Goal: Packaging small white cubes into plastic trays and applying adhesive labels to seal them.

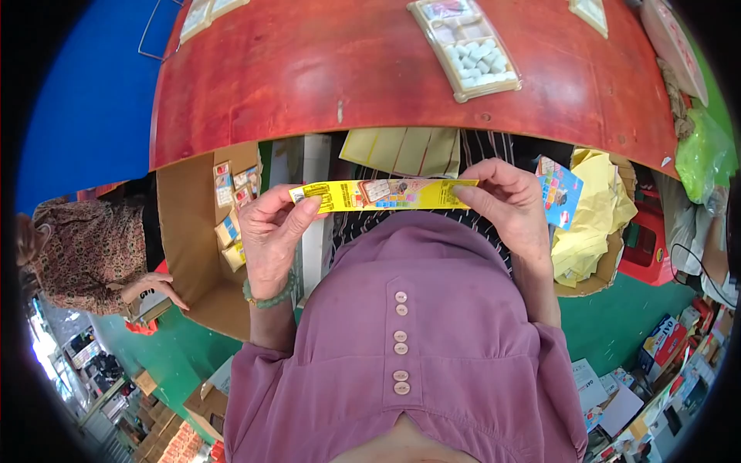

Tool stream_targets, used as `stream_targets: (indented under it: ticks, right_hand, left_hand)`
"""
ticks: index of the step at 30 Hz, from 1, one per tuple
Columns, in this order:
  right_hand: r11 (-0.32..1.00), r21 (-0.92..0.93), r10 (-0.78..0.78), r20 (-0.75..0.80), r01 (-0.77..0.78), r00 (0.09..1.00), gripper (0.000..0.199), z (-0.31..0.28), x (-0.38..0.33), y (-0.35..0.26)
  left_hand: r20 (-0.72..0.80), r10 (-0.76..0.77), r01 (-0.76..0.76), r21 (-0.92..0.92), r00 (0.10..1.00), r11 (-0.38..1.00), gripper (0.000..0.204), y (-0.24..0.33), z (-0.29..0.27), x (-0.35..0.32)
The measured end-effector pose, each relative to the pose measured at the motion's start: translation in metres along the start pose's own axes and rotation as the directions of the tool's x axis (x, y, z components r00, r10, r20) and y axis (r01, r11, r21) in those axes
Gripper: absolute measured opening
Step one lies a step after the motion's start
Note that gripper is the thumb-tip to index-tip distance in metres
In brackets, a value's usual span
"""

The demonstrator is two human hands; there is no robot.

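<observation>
A long yellow printed strip (386,194) with small coloured pictures is stretched level between my two hands, over my lap. My left hand (279,220) pinches its left end between thumb and fingers, and a green bead bracelet circles that wrist. At the strip's other end, my right hand (505,199) grips with thumb and fingers. Below the table's edge, pale yellow sheets (405,150) lie just beyond the strip. On the red table (309,69) stands a clear plastic tray (461,32) holding white pieces in one compartment.
At my left, a cardboard box (189,231) contains several small packs (228,231). Crumpled yellow paper (590,216) fills a box on my right, with a blue printed card (561,193) beside it. A red stool (647,243) stands farther right. Another person's hand (154,289) is beyond the left box.
</observation>
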State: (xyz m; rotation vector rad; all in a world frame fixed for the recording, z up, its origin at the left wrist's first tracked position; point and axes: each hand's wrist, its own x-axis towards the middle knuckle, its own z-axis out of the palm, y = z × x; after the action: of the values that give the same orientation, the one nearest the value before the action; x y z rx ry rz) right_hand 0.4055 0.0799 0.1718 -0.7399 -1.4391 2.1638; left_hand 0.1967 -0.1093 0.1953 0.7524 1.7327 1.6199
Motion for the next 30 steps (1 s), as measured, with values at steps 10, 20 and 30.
stream_targets:
  ticks: [10, 20, 30]
  right_hand:
    - [0.921, -0.319, -0.29, -0.175, 0.224, 0.941, 0.005, -0.035, 0.045, -0.068]
    - [0.859, -0.504, -0.193, -0.15, 0.093, 0.97, 0.013, -0.07, 0.148, -0.083]
    - [0.831, -0.554, -0.124, -0.111, 0.042, 0.986, 0.019, -0.081, 0.17, -0.079]
  left_hand:
    - [-0.142, 0.164, -0.164, 0.018, 0.976, 0.986, 0.011, 0.017, 0.075, 0.079]
    - [-0.177, 0.19, -0.185, 0.043, 0.966, 0.982, 0.017, -0.008, 0.101, 0.159]
    - [-0.222, 0.192, -0.153, 0.18, 0.956, 0.972, 0.016, -0.006, 0.104, 0.165]
